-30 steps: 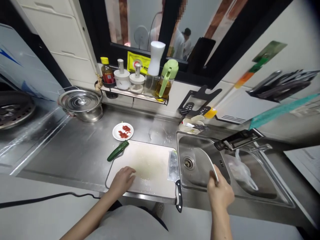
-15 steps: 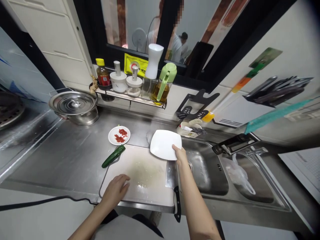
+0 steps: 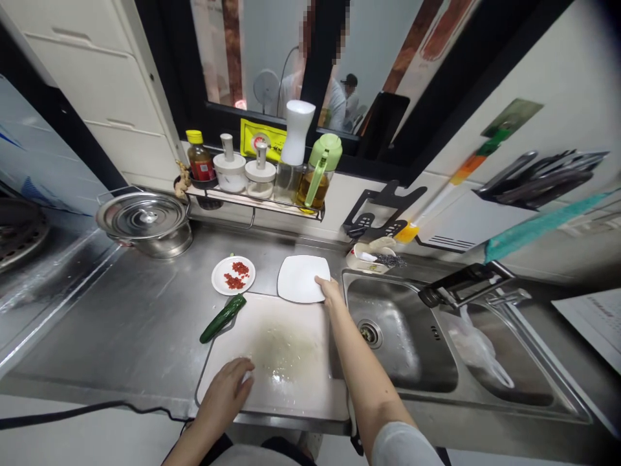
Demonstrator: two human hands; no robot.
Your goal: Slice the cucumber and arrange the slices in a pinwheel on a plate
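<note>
My right hand (image 3: pixel 328 292) grips the near right rim of a white square plate (image 3: pixel 299 278), which lies on the steel counter just behind the white cutting board (image 3: pixel 286 356). My left hand (image 3: pixel 227 396) rests on the board's near left corner, fingers curled loosely, holding nothing. A green cucumber (image 3: pixel 222 318) lies at the board's far left corner. A small round dish of chopped red chilli (image 3: pixel 233 275) sits left of the square plate. The knife is mostly hidden under my right forearm.
A steel sink (image 3: pixel 402 336) with a tap (image 3: pixel 466 288) is to the right, a plastic bag in its far basin. A lidded steel pot (image 3: pixel 145 223) stands back left. A rack of condiment bottles (image 3: pixel 257 171) lines the wall. People show behind the window.
My right hand carried the white plate from the sink, over the board, and set it down on the counter behind the board. My left hand stayed on the board.
</note>
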